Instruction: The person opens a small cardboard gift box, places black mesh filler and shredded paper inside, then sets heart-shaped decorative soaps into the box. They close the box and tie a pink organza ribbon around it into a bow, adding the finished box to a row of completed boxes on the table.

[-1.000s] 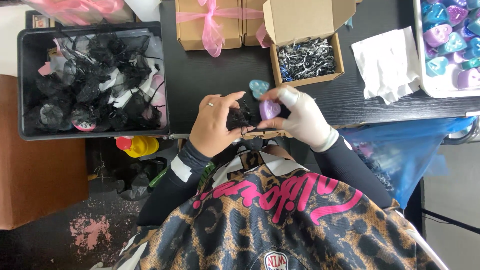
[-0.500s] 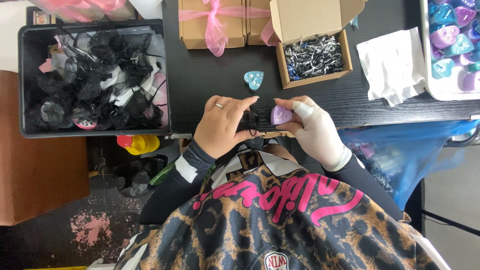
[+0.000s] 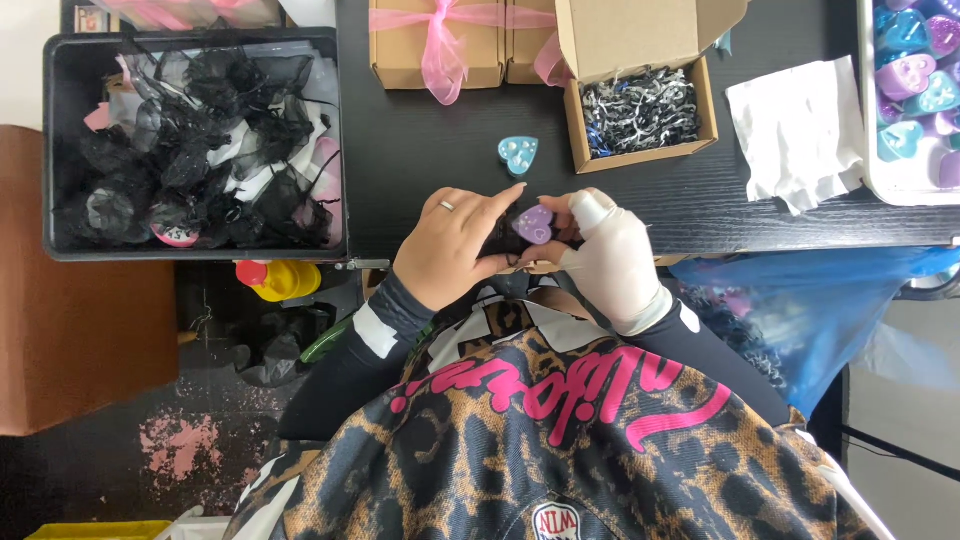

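A: Pinching a small purple heart-shaped piece between both hands at the near edge of the black table. Left hand, bare with a ring, fingers closed on its left side; right hand, in a white glove, fingertips pressed on its right side. Something dark and gauzy sat under the heart, probably a black mesh pouch, mostly hidden.

B: Why held that way?

A: Looked like two-sided support so the heart stayed flat, face up, over the dark fabric. A judgement only.

B: Containers?

A: Just beyond the grip, an open brown cardboard box held black-and-white shredded paper. Left of it, closed cardboard boxes tied with pink ribbon. Far left, a black plastic bin was full of black mesh bags. Far right, a white tray held purple and teal hearts. A loose teal heart lay just beyond the hands; white tissue paper lay to the right.
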